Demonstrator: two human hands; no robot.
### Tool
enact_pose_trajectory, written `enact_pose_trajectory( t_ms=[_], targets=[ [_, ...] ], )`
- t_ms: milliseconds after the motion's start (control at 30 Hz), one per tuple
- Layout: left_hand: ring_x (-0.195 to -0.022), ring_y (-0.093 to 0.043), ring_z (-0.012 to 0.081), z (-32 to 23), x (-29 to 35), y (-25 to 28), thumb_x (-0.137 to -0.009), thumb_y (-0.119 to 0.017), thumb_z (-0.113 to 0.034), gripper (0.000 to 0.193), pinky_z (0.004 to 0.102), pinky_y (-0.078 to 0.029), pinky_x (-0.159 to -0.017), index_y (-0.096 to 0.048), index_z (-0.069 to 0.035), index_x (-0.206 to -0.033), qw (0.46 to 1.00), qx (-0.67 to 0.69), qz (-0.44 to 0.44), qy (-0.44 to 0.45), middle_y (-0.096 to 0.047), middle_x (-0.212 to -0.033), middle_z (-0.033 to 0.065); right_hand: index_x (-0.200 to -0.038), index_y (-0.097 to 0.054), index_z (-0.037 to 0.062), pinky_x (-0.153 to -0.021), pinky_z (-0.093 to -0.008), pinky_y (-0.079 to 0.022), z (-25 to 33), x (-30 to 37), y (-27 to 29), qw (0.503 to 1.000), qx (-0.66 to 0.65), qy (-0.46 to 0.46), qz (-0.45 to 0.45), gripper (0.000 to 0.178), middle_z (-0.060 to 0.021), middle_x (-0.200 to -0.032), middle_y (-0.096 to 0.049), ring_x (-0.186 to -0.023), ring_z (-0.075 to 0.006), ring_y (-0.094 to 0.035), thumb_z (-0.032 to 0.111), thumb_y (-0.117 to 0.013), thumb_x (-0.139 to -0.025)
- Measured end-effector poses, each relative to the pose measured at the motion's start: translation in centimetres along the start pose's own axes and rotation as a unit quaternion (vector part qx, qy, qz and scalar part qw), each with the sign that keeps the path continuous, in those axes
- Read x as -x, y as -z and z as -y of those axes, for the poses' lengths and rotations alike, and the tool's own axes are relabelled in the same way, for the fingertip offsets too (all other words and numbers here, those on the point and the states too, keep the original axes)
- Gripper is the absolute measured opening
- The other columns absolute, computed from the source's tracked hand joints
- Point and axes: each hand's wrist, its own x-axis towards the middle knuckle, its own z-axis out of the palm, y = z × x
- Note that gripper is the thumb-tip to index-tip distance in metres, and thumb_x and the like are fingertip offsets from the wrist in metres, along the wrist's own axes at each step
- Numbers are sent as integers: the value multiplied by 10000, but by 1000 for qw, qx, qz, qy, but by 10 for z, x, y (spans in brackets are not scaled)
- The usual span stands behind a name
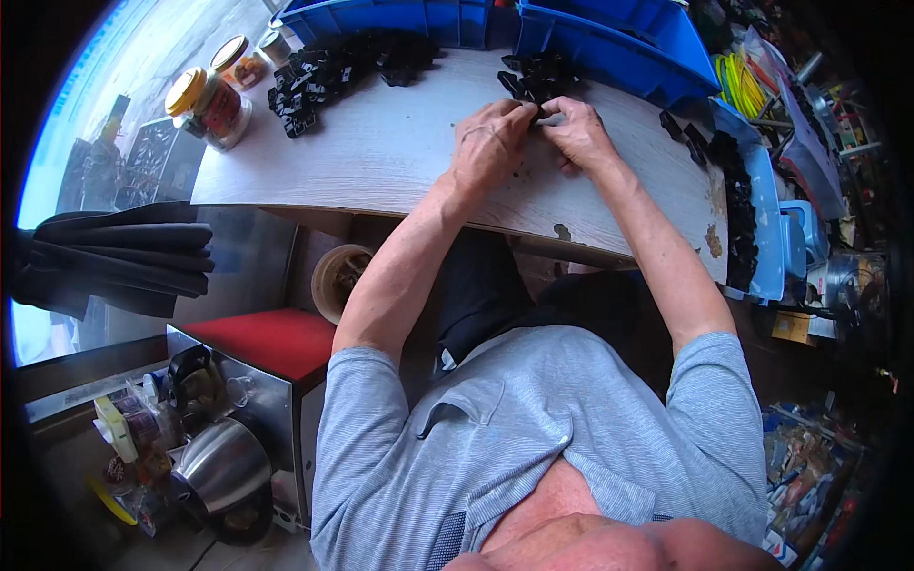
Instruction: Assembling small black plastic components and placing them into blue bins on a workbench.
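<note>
Both hands meet over the white wood-grain table (pixel 381 143), just in front of a small heap of black plastic parts (pixel 545 74). My left hand (pixel 490 143) is closed, its thumb and fingertips pinching a small black plastic part (pixel 539 110). From the other side my right hand (pixel 579 135) grips that same part with thumb and forefinger, its other fingers curled. Most of the part is hidden by the fingertips, so its exact kind does not show. A larger pile of similar black parts (pixel 319 78) lies at the far left of the table.
Blue bins (pixel 619 57) line the table's back edge. Two lidded jars (pixel 214 109) stand at the left end. A light-blue tray (pixel 766 228) with black parts is at the right. Below left are a red-topped cabinet (pixel 262 338) and a round tub (pixel 333 285).
</note>
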Motion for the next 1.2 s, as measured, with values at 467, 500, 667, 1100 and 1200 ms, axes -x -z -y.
enact_pose_trajectory(
  t_ms=[467,500,667,1100,1200],
  targets=[
    [-951,-694,336,2,9,9,-887,-655,-60,284,419,-565,-803,-701,-108,-1163,999,-20,25,-3,-713,-1095,118,-1161,-677,118,-389,-306,-469,2,2,1,997,12,42,57,331,-44,-587,-582,-427,-138,-559,122,-656,-831],
    [-958,-692,336,3,10,12,-885,-656,-58,284,418,-564,-810,-703,-103,-1161,999,-18,34,-8,-714,-1113,120,-1138,-679,112,-393,-304,-464,3,2,1,997,12,47,58,313,-41,-578,-576,-426,-135,-554,130,-673,-826],
    [-1115,-641,303,-5,13,28,-859,-671,-68,378,434,-515,-906,-670,-118,-1234,992,-62,110,-15,-686,-1233,87,-1135,-684,112,-406,-296,-459,0,2,1,998,11,47,49,332,-35,-557,-562,-426,-128,-543,156,-721,-808],
    [-1009,-631,334,51,2,52,-874,-743,-230,366,440,-538,-846,-699,-210,-1237,972,-187,-91,106,-701,-1085,111,-1101,-684,52,-424,-293,-516,-6,21,10,996,-81,-15,33,377,-65,-689,-634,-465,-126,-574,230,-817,-797],
    [-1037,-633,347,80,-5,69,-892,-690,-422,389,454,-528,-867,-707,-252,-1241,921,-312,-36,229,-708,-1067,128,-1144,-655,24,-419,-297,-526,-19,27,28,989,-141,-50,12,434,-46,-641,-594,-470,-124,-581,234,-830,-807]
  ],
)
